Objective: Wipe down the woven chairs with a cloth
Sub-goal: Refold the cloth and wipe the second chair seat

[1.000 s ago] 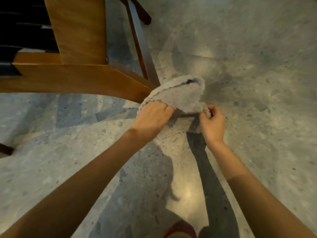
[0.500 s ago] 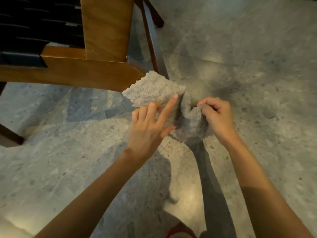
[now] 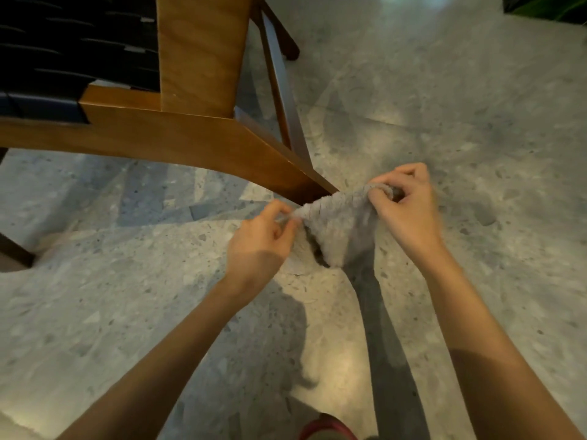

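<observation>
A grey fluffy cloth [image 3: 340, 227] hangs stretched between both hands, above the floor. My left hand [image 3: 260, 239] pinches its left corner between thumb and fingertips. My right hand [image 3: 406, 208] grips the right edge, fingers curled round the fabric. The cloth sags down in the middle. Just behind it stands a wooden chair [image 3: 178, 138] with a curved brown frame and a dark woven seat [image 3: 76, 49] at the upper left; the chair's front corner ends right by the cloth.
Grey speckled stone floor [image 3: 444, 106] spreads to the right and front. The chair's dark rear legs [image 3: 279, 77] slant away at top centre. A green plant edge [image 3: 549, 7] shows at the top right corner. A red shoe tip [image 3: 327, 430] appears at the bottom.
The hands have moved apart, pulling the bunched cloth out between them. My left hand went from flat fingers on the cloth to pinching a corner. The view shifted towards the chair.
</observation>
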